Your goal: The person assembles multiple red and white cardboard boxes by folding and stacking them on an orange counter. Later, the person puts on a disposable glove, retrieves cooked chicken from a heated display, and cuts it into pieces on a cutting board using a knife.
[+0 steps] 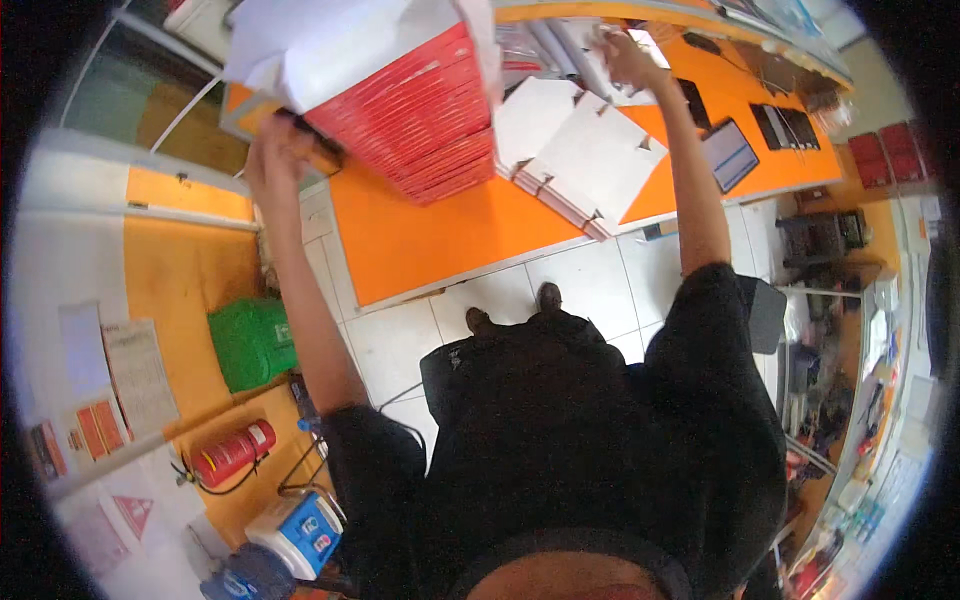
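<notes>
A tall stack of red flat pieces (pixel 420 110), perhaps folded cartons, stands on the orange table (pixel 420 245) with white sheeting (pixel 340 45) over its top. My left hand (pixel 280 155) is raised beside the stack's left side, close to a dark object behind it; motion smears its fingers. Out over the table's far side, my right hand (pixel 628 60) is bent at the wrist above white material, its fingers blurred too. Between the stack and my right forearm lie flat white cardboard blanks (pixel 595 160) with notched edges, piled in layers near the table's front edge.
A tablet (pixel 730 155) and black items (pixel 785 128) lie on the table's right part. At left are a green bin (pixel 252 345), a red fire extinguisher (pixel 232 453) and a blue-and-white box (pixel 300 530). A dark stool (pixel 820 235) and crowded shelves (pixel 835 380) stand at right.
</notes>
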Available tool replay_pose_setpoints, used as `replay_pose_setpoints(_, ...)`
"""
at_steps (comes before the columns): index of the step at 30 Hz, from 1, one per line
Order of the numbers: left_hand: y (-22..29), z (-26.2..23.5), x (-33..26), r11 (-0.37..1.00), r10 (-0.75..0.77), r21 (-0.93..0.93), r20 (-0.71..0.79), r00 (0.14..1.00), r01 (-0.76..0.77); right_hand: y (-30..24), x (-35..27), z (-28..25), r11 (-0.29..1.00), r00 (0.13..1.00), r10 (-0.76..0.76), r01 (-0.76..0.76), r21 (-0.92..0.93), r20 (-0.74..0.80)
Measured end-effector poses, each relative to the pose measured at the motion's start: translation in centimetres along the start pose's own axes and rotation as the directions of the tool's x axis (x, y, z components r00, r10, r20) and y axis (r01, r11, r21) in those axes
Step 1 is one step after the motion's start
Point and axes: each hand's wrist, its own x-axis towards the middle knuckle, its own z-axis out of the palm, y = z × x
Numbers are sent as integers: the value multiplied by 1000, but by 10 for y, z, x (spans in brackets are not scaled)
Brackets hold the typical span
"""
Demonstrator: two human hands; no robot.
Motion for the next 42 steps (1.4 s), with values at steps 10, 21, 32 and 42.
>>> replay_pose_setpoints(10,-115,91,-244,849,-495,30,396,773,528,-59,-235,29,632,619,773,-733,-252,139)
replay_pose_setpoints(21,-42,267,-298,908,-338,190,858,388,373,-33,-237,40,730,728,679,-656,-190,96)
replay_pose_setpoints(32,-88,258,-333,866,-402,214,835,375,452,-54,-207,24,643,663,748,-708,-293,41)
replay_pose_setpoints(42,-59,241,-338,753,-483,151,788,381,641,-64,-262,56,669,750,656,-632,-391,-91)
